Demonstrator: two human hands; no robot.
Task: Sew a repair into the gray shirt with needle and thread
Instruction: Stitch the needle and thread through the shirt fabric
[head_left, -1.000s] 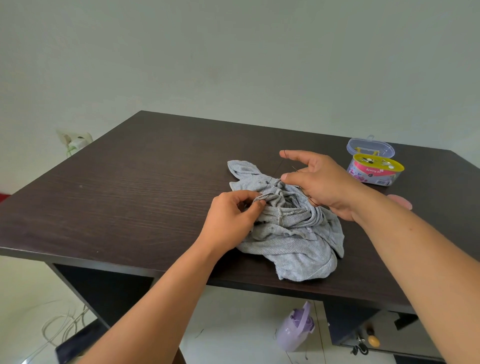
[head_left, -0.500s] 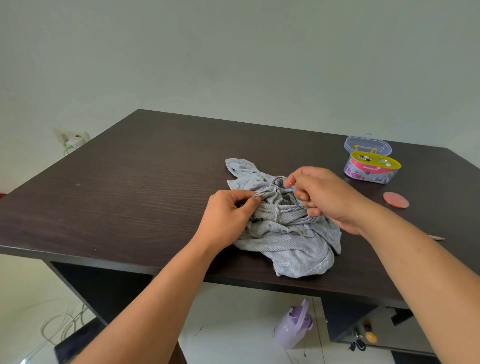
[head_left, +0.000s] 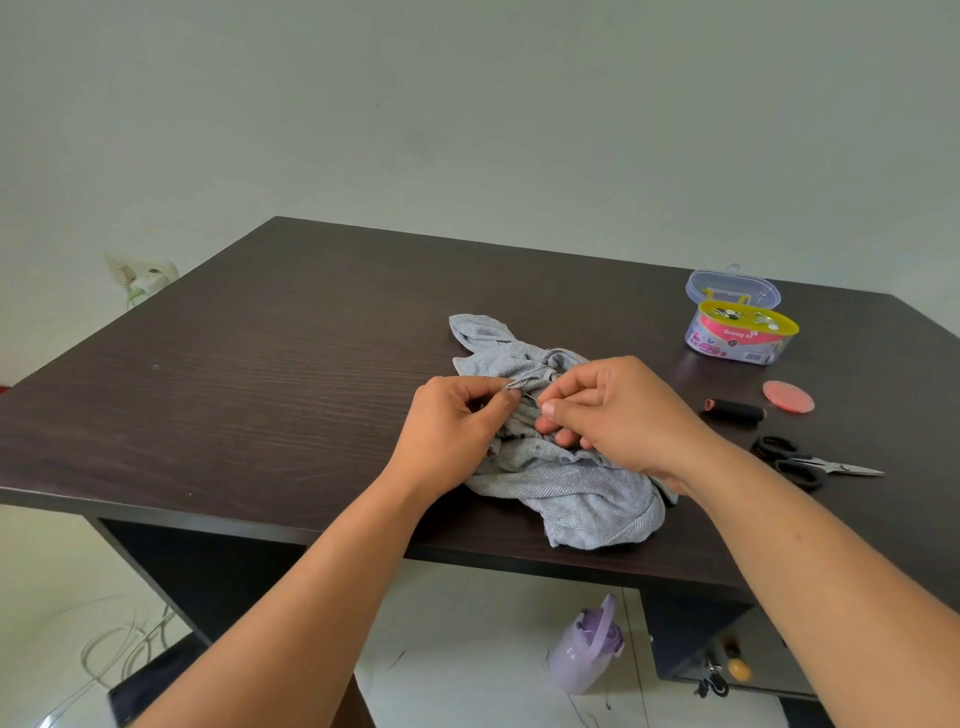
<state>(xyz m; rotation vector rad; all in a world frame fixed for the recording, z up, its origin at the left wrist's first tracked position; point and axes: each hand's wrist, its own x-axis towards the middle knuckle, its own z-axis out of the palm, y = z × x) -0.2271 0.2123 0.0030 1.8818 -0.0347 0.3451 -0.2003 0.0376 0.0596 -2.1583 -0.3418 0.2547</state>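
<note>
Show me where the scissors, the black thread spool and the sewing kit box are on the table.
scissors (head_left: 802, 464): head view, where the black handles meet the blades.
black thread spool (head_left: 736, 411): head view, middle of its black body.
sewing kit box (head_left: 740, 340): head view, its pink front label.

"sewing kit" in white on the pink label of the sewing kit box (head_left: 737, 338), smaller print unreadable

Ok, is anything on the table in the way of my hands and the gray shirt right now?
Nothing visible. The left hand pinches a fold of the gray shirt, and the right hand is at the same fold. The scissors and thread spool lie off to the right.
</note>
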